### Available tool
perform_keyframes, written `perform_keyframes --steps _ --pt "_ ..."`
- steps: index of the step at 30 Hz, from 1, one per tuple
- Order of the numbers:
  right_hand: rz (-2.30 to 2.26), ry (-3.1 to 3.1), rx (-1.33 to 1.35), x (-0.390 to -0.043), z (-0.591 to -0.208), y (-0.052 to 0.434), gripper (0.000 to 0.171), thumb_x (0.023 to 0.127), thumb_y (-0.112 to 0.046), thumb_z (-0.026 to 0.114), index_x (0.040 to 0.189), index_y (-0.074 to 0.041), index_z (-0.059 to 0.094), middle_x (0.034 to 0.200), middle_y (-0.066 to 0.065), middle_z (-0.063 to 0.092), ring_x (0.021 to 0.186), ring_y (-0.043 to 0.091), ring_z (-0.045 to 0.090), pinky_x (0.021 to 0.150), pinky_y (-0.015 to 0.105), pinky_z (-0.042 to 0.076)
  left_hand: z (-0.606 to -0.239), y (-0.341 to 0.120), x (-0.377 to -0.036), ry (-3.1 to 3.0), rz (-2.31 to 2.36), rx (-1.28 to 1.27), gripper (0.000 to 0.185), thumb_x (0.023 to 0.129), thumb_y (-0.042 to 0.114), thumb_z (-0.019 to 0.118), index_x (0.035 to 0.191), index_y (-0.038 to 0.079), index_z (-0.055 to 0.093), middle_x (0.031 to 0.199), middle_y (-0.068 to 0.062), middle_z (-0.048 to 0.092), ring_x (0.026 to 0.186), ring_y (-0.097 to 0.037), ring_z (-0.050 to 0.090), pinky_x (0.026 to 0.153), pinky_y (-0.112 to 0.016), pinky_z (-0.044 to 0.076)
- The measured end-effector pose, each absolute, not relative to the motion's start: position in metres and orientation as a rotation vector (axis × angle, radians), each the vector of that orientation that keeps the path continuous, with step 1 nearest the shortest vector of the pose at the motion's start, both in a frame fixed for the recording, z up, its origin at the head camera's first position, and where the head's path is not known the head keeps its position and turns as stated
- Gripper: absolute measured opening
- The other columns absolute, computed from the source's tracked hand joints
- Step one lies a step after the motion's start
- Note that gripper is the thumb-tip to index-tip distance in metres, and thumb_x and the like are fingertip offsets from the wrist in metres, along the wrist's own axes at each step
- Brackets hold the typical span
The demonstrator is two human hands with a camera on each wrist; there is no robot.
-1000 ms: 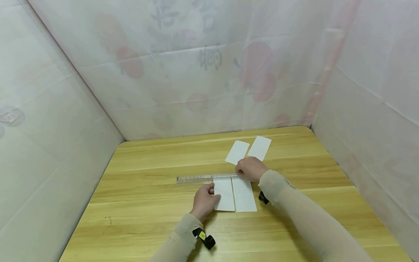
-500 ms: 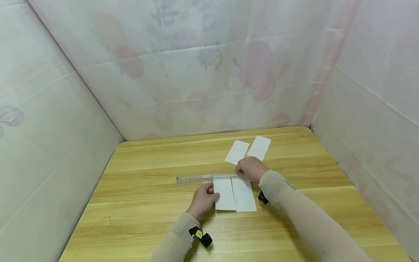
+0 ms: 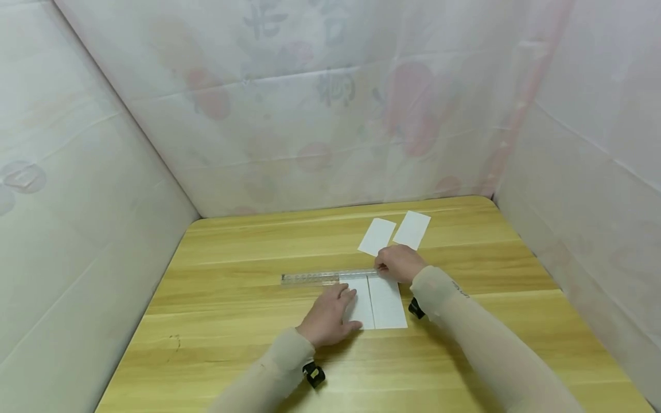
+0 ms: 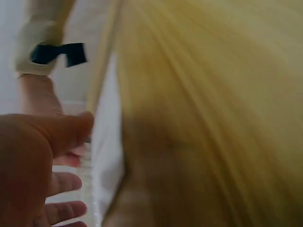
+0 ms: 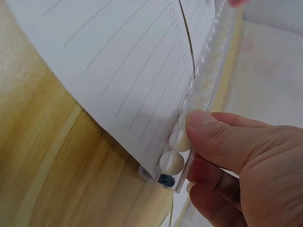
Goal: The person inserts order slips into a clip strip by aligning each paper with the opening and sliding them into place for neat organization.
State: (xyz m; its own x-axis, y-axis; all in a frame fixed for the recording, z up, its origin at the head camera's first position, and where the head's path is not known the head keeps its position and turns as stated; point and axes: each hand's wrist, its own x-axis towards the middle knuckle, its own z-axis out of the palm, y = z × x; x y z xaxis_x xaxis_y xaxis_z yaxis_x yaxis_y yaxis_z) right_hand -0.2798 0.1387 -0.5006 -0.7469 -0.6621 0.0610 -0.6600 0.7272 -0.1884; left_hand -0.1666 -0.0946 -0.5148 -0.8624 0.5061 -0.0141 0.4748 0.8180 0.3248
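While the left hand lies flat with its fingers straight and spread on the left paper slip, the right hand has its fingers curled around the right end of a clear plastic ruler, thumb pressing on top. That ruler lies crosswise on the wooden surface, running left to right, and sits on the far ends of two lined slips of paper. Those slips are side by side, edges just about touching, with the right paper slip just beside the right wrist.

From the right wrist view you can see the ruler has a row of pale beads and one dark bead inside, and the lined paper tucks under its edge. Left wrist view is pretty blurry, but it does show the open hand next to the white paper edge.

Farther back on the surface, two more white slips lie at a slight angle, near each other but apart, just beyond the right hand. White translucent sheeting with faded red prints walls in the surface on three sides.
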Motion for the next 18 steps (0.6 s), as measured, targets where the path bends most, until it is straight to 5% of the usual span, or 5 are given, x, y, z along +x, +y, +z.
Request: perform_keyframes --steps 8,18 --pt "-0.33 2.895 -1.09 -0.287 -0.504 0.137 0.018 0.085 -0.006 0.07 0.073 -0.019 0.069 0.072 -0.008 0.057 0.064 0.008 0.045 0.063 0.028 0.04 -0.528 -0.096 -0.174 2.909 0.1 0.886 0.07 0.096 0.054 0.048 0.149 0.01 0.036 0.155 -0.011 0.027 0.142 -0.03 0.024 0.107 -0.054 0.031" --pt "-0.335 2.906 -1.116 -0.284 -0.507 0.135 0.015 0.085 -0.006 0.072 0.075 -0.018 0.07 0.073 -0.007 0.058 0.064 0.009 0.045 0.063 0.029 0.04 -0.533 -0.099 -0.175 2.882 0.105 0.883 0.073 0.096 0.055 0.048 0.15 0.009 0.033 0.157 -0.011 0.023 0.143 -0.028 0.022 0.108 -0.052 0.029"
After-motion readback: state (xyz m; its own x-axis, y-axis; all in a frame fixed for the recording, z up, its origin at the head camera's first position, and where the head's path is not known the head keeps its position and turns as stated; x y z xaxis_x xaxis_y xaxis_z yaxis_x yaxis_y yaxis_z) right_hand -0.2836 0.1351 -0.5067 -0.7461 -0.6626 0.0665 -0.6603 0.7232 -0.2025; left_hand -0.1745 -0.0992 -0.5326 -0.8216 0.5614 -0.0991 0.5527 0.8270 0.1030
